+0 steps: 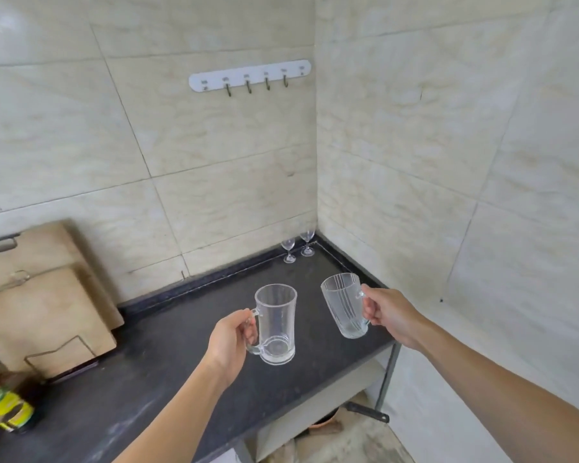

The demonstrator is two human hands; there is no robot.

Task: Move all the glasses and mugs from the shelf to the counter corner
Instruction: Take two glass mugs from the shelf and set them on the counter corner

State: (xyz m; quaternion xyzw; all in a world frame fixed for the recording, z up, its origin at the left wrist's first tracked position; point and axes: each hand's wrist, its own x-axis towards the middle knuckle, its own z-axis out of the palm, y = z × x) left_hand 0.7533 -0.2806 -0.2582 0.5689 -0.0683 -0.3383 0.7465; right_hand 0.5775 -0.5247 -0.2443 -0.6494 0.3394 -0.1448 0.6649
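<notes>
My left hand [229, 340] grips the handle of a plain clear glass mug [276, 325], held upright above the dark counter [168, 372]. My right hand [390, 315] holds a striped clear glass mug [345, 304] by its handle, tilted a little to the left, over the counter's right end. Two small wine glasses [289, 250] [307, 242] stand upright in the far corner where the two tiled walls meet. The shelf is not in view.
Wooden cutting boards [44, 302] lean in a wire rack against the back wall at left. A bottle with a green and yellow label [4, 401] stands at the near left. A hook rail [249, 76] hangs on the wall. Below the counter's right end lies a pan handle [366, 412].
</notes>
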